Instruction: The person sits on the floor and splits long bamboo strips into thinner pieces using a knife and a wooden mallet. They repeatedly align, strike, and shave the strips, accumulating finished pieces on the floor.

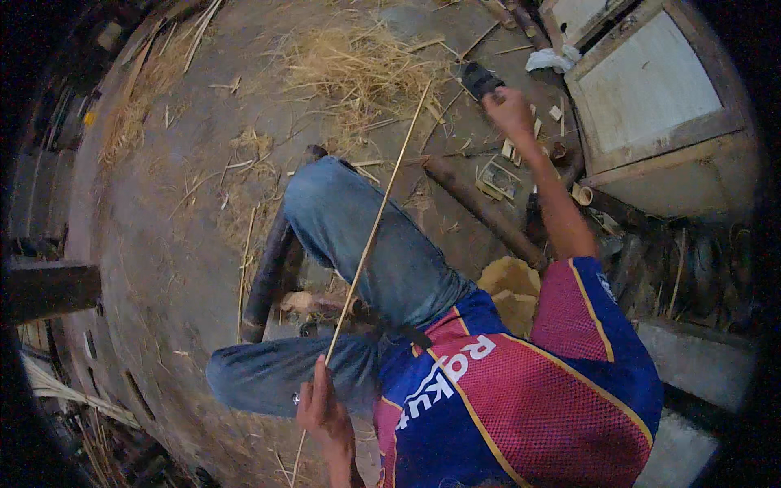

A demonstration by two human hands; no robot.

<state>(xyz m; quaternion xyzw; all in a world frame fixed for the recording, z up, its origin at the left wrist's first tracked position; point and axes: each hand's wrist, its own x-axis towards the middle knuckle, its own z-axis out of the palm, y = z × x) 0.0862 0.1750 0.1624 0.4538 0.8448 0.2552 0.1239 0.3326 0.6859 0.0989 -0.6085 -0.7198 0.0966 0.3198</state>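
Near the lower edge my left hand (322, 411) is closed round a long thin cane strip (378, 218). The pale strip runs up across my jeans and over the floor, and its tail comes out below the hand. My right arm is stretched far forward to the right. At its end my right hand (511, 112) has its fingers curled on the near end of a dark, flat object (480, 80), whose kind I cannot make out. Between my legs lies a piece of wood (313, 302), partly hidden by the strip and my knee.
A heap of pale shavings (350, 69) lies ahead on the floor. A dark pole (480, 203) slants across the floor on my right, beside small wood offcuts (557, 112). The framed cabinet (651, 89) stands at the far right. Another dark pole (268, 281) lies beside my knee.
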